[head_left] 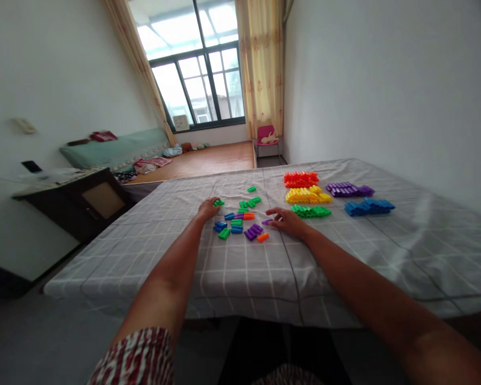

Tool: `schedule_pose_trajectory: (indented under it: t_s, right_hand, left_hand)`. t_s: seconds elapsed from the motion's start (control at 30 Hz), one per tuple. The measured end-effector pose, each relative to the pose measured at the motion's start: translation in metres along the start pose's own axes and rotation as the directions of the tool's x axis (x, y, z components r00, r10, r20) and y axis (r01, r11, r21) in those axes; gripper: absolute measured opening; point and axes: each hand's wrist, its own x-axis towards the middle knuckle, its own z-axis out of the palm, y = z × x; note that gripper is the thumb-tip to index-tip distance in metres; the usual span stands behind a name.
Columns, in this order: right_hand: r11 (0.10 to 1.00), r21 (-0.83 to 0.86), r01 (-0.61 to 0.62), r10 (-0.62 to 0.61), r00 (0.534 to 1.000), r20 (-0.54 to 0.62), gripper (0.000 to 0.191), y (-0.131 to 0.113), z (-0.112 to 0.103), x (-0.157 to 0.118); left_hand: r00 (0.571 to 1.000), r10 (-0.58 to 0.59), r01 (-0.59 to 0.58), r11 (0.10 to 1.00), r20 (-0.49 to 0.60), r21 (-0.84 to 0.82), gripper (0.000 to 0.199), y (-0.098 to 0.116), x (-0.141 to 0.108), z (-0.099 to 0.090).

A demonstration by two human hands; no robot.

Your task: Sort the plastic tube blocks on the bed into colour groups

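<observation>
My left hand [209, 208] rests on the checked cloth, its fingers curled at a small green plastic piece [219, 203]. To the right, my right hand [287, 221] has its thumb and fingers apart, with a purple piece [266, 221] by the thumb tip. Between both hands lie loose short pieces: a green group [250, 203], purple ones [253, 231], blue ones [220, 226] and an orange one [263, 237]. A row of blue, purple and orange pieces [248, 216] lies end to end. Their exact kind is too small to tell.
Right of my right hand, pieces are sorted by colour into red-orange [300, 179], yellow [308, 195], green [310, 212], purple [349, 190] and blue [369, 207] groups. The bed-like surface has a grey checked cloth [240, 267]. A dark cabinet [84, 208] stands left.
</observation>
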Motion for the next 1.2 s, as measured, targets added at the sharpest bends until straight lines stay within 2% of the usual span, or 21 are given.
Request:
schedule_pose_trajectory:
  t_s: [0.07,0.13,0.23,0.37,0.47,0.53,0.6,0.63,0.73,0.8,0.9,0.97,1.1,1.2]
  right_hand:
    - [1.000,0.006,0.011,-0.010,0.998,-0.056,0.040,-0.002,0.000,0.002]
    - [0.999,0.053,0.001,0.005,0.995,-0.102,0.037,-0.002,-0.001,0.004]
    - [0.976,0.206,-0.066,0.089,0.990,-0.107,0.041,-0.001,-0.003,0.006]
    - [0.934,0.349,-0.073,0.125,0.984,-0.127,0.046,0.002,-0.003,0.007]
    - [0.927,0.371,-0.044,0.112,0.980,-0.163,0.046,-0.001,-0.006,0.006]
    - [0.926,0.375,-0.028,0.130,0.959,-0.250,0.048,-0.005,-0.016,0.006]
    - [0.935,0.353,-0.013,0.159,0.908,-0.387,0.050,-0.009,-0.037,0.005]
    - [0.945,0.326,-0.012,0.164,0.880,-0.445,0.050,-0.010,-0.051,0.004]
    - [0.976,0.207,-0.063,0.164,0.843,-0.513,0.047,-0.003,-0.102,-0.003]
    - [0.983,0.097,-0.157,0.185,0.824,-0.535,0.042,0.011,-0.130,-0.011]
    - [0.935,-0.119,-0.334,0.202,0.778,-0.595,0.033,0.039,-0.146,-0.026]
    - [0.897,-0.199,-0.396,0.200,0.762,-0.616,0.030,0.055,-0.142,-0.035]
    - [0.884,-0.195,-0.425,0.183,0.699,-0.691,0.031,0.071,-0.128,-0.042]
    - [0.872,-0.148,-0.467,0.238,0.668,-0.705,0.030,0.074,-0.128,-0.042]
  left_hand:
    - [0.992,0.128,-0.125,0.983,0.009,-0.138,0.047,0.024,-0.006,0.002]
    - [0.960,0.280,-0.271,0.923,-0.007,-0.272,0.052,0.054,-0.015,0.006]
    - [0.854,0.519,-0.494,0.793,-0.031,-0.355,0.058,0.103,-0.034,0.016]
    - [0.750,0.657,-0.617,0.659,-0.070,-0.431,0.060,0.149,-0.057,0.032]
    - [0.693,0.718,-0.663,0.598,-0.066,-0.450,0.066,0.160,-0.065,0.038]
    - [0.704,0.707,-0.661,0.614,-0.072,-0.432,0.070,0.153,-0.061,0.034]
    - [0.772,0.628,-0.610,0.691,-0.095,-0.389,0.066,0.134,-0.050,0.024]
    - [0.816,0.568,-0.565,0.743,-0.110,-0.359,0.056,0.121,-0.043,0.018]
    - [0.933,0.344,-0.361,0.895,-0.110,-0.264,0.035,0.072,-0.026,0.002]
    - [0.979,0.174,-0.195,0.951,-0.104,-0.241,0.033,0.040,-0.023,-0.002]
    - [0.988,-0.071,0.030,0.957,-0.134,-0.290,0.036,0.004,-0.028,0.004]
    - [0.977,-0.148,0.090,0.939,-0.156,-0.332,0.039,-0.008,-0.032,0.011]
    - [0.981,-0.107,0.053,0.951,-0.161,-0.304,0.040,-0.010,-0.035,0.015]
    - [0.985,-0.083,0.044,0.968,-0.150,-0.246,0.041,-0.007,-0.035,0.012]
